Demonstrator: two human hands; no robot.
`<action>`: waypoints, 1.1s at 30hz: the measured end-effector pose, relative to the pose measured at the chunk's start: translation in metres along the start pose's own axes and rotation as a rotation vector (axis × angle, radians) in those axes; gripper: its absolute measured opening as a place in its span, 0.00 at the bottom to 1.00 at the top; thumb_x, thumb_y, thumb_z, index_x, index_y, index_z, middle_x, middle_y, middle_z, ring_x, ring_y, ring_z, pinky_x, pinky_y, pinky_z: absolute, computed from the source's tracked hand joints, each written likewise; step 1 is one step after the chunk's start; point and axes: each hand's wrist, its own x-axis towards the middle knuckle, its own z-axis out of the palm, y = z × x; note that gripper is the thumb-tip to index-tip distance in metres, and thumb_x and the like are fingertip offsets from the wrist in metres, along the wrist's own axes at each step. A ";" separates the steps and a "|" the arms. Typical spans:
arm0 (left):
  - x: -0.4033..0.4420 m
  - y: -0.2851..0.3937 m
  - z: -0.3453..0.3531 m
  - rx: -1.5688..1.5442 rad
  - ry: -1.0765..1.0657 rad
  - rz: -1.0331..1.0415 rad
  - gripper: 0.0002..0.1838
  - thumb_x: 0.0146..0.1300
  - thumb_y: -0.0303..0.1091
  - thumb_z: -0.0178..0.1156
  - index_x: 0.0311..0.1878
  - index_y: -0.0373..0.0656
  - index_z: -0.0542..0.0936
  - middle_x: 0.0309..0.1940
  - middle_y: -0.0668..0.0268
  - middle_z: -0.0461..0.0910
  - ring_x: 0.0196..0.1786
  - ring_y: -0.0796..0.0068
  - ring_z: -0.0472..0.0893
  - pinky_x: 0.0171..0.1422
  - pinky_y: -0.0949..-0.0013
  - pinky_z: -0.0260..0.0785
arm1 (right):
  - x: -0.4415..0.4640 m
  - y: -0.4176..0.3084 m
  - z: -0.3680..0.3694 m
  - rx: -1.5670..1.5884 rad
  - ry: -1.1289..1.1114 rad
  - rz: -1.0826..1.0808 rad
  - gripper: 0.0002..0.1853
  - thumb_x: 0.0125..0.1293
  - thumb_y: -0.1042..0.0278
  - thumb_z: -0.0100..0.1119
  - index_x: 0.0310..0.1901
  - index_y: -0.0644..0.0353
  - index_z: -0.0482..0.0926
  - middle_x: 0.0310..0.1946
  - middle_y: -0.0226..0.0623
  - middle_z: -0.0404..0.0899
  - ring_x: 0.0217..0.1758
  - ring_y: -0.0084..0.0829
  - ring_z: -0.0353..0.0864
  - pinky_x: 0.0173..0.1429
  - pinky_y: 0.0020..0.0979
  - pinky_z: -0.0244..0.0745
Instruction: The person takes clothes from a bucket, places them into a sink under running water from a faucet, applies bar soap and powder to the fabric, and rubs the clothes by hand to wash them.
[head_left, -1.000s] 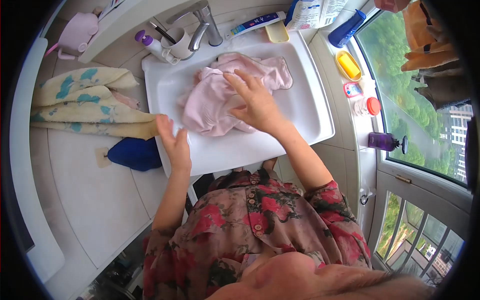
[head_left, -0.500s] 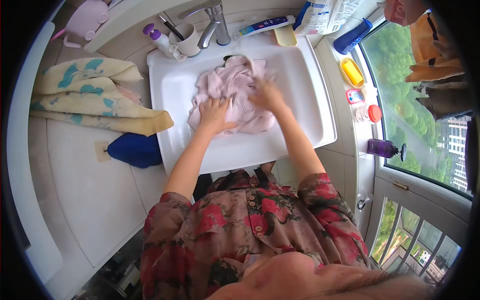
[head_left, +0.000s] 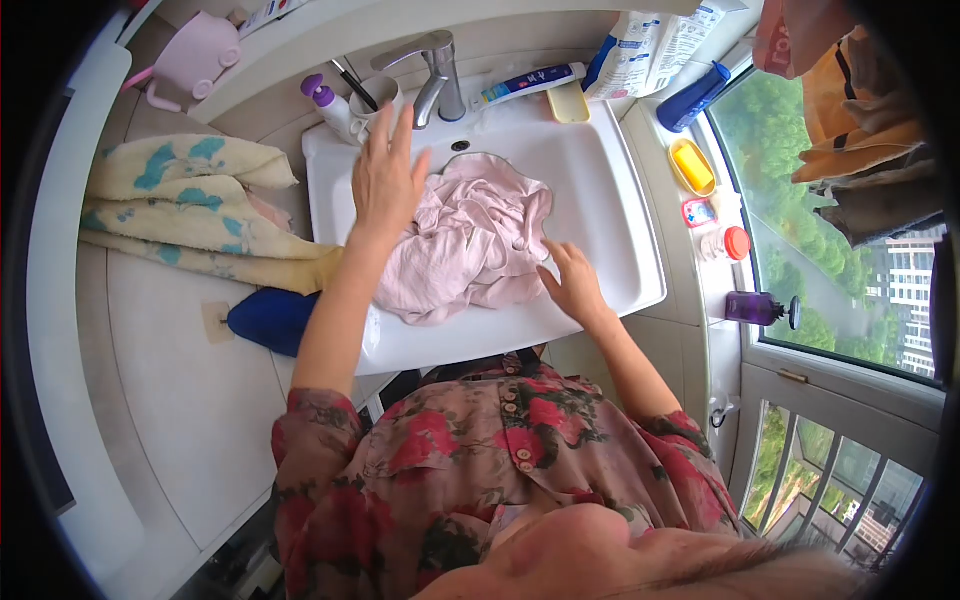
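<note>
2 bare hands at a sink here, and neither looks to have a hold of anything. The pale pink cloth (head_left: 465, 235) is in a crumpled heap in the white sink (head_left: 640, 275), kinda bunched toward the near rim, with the drain hole (head_left: 460, 146) showing just past it.

Left hand (head_left: 386, 190) is up by the sink's left side, fingers stretched out and spread a bit, pointing at the faucet end. Nothing in its grip. Right hand (head_left: 576, 285) is right at the cloth's right edge, thumb and fingers apart, not closed on it. Can't really tell if the fingertips touch the fabric or just sit beside it.

Back of the sink has the metal faucet (head_left: 447, 90), a toothpaste tube (head_left: 530, 84), a cream soap dish (head_left: 569, 104), a mug (head_left: 388, 100) and a purple-topped bottle (head_left: 335, 108). Over on the left there's a cream towel with teal flowers (head_left: 205, 200), plus a dark blue cloth (head_left: 270, 319) just below it.
</note>
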 end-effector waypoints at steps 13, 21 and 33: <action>0.130 -0.055 0.032 0.592 -0.242 0.125 0.25 0.60 0.25 0.48 0.63 0.47 0.67 0.46 0.52 0.80 0.48 0.54 0.82 0.45 0.54 0.78 | -0.044 0.006 0.023 -0.109 0.242 -0.150 0.13 0.58 0.69 0.60 0.44 0.62 0.76 0.37 0.41 0.76 0.41 0.43 0.76 0.46 0.40 0.72; 0.139 -0.014 0.011 0.530 -0.539 -0.201 0.18 0.69 0.32 0.49 0.61 0.43 0.69 0.59 0.47 0.72 0.67 0.61 0.69 0.71 0.62 0.60 | -0.043 0.009 0.023 -0.149 0.154 -0.169 0.13 0.57 0.69 0.59 0.44 0.62 0.75 0.36 0.40 0.75 0.42 0.42 0.75 0.45 0.41 0.73; -0.129 0.012 0.057 0.010 -0.645 0.109 0.43 0.43 0.48 0.71 0.66 0.54 0.67 0.64 0.55 0.61 0.66 0.46 0.60 0.65 0.45 0.58 | -0.041 -0.001 0.022 -0.193 0.251 -0.057 0.15 0.56 0.66 0.63 0.44 0.62 0.77 0.38 0.42 0.77 0.42 0.43 0.78 0.46 0.39 0.75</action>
